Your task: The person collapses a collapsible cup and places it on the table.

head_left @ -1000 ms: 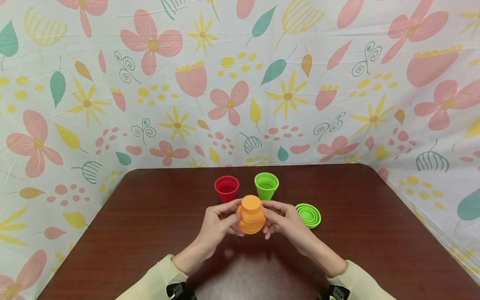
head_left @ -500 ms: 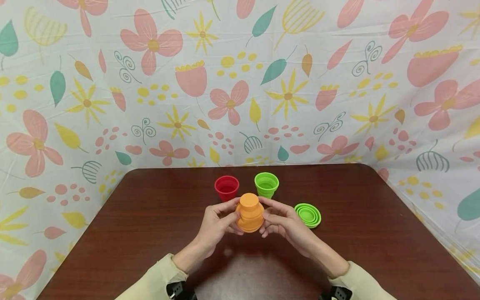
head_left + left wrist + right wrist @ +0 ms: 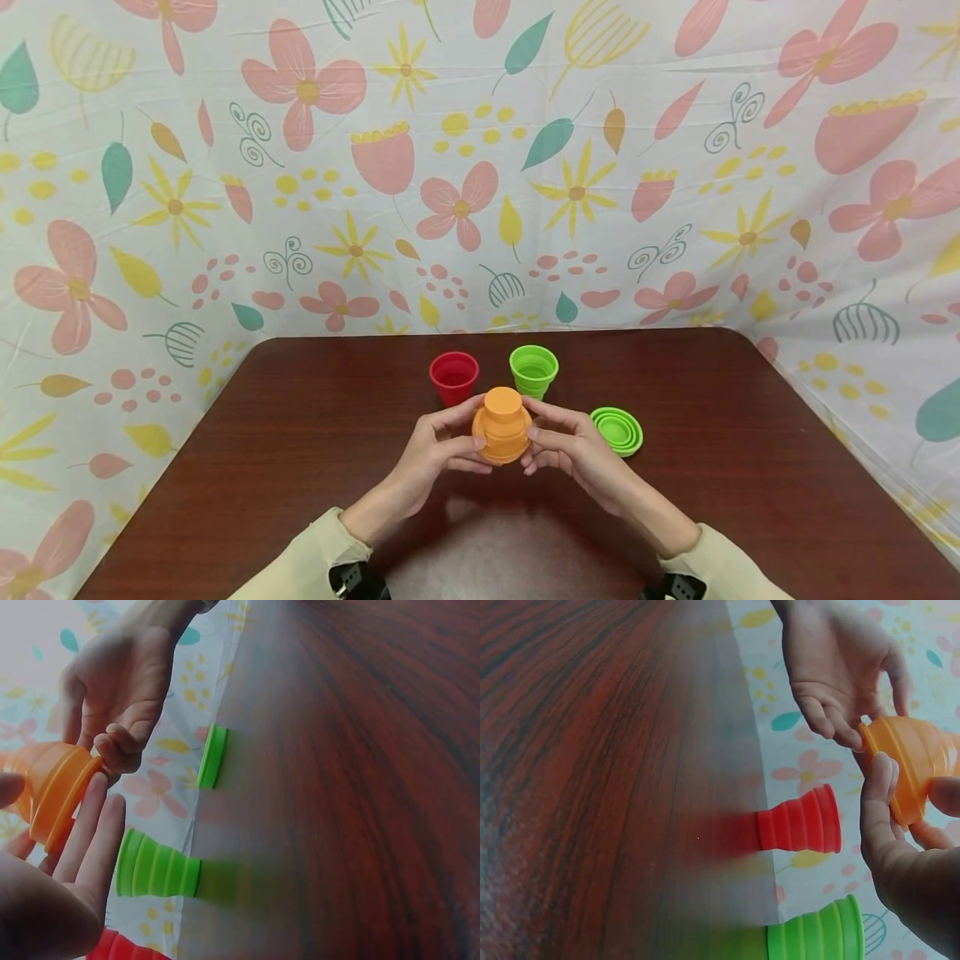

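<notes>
An orange collapsible cup (image 3: 503,425) is held above the table between both hands, its narrow base up and its wide rim down. The left hand (image 3: 429,454) grips its left side with thumb and fingers. On the opposite side the right hand (image 3: 577,446) pinches it, thumb toward the camera. Ribbed steps of the orange cup (image 3: 64,787) show in the left wrist view, and its rim faces the table. Behind the hands a red cup (image 3: 453,375) and a green cup (image 3: 533,368) stand upright and expanded. The inside of the orange cup is hidden.
A flattened green collapsible cup (image 3: 617,431) lies right of the hands, close to the right wrist. The dark brown wooden table (image 3: 315,433) ends at the back against a flower-patterned cloth (image 3: 465,167).
The orange cup tilts and shifts slightly within the hands, and its steps look a little more even. Both hands keep their hold. The other cups have not moved.
</notes>
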A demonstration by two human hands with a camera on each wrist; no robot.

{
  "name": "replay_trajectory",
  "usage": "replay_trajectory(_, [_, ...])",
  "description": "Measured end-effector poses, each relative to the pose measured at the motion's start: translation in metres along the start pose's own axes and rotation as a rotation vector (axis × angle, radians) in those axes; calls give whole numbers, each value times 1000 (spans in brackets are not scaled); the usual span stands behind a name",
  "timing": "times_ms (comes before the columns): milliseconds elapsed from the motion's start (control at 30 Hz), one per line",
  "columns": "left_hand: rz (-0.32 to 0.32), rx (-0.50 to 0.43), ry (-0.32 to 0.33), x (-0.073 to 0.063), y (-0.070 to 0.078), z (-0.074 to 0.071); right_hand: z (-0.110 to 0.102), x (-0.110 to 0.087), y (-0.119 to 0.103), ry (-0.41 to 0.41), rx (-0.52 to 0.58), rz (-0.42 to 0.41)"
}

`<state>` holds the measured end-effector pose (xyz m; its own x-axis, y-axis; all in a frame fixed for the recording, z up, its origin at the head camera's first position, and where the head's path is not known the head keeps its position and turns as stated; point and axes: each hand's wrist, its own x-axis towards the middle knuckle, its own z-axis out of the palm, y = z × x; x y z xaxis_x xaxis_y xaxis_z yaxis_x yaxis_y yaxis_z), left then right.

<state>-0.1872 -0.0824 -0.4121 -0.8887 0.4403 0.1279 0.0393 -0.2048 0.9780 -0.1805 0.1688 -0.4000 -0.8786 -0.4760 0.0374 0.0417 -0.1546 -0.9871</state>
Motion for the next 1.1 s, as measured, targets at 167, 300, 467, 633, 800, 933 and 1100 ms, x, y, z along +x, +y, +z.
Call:
replay_trajectory(167, [1, -18, -34, 0, 0, 0, 0, 1, 1, 22, -15, -4])
replay_trajectory(300, [20, -11, -44, 1, -1, 0, 1, 1, 2, 40, -48, -7])
replay_trajectory(467, [37, -9, -30, 2, -2, 1, 2, 0, 2, 35, -79, -17])
replay_trajectory(633, [32, -14, 2, 2, -2, 1, 3, -1, 1, -6, -83, -40])
replay_trajectory(800, [21, -22, -16, 2, -2, 2, 4, -1, 0, 0, -73, -38])
replay_trajectory(933, [25, -25, -40, 3, -3, 1, 5, -1, 0, 8, -71, -31])
replay_trajectory(1100, [32, -33, -65, 3, -3, 1, 5, -1, -1, -3, -63, -32])
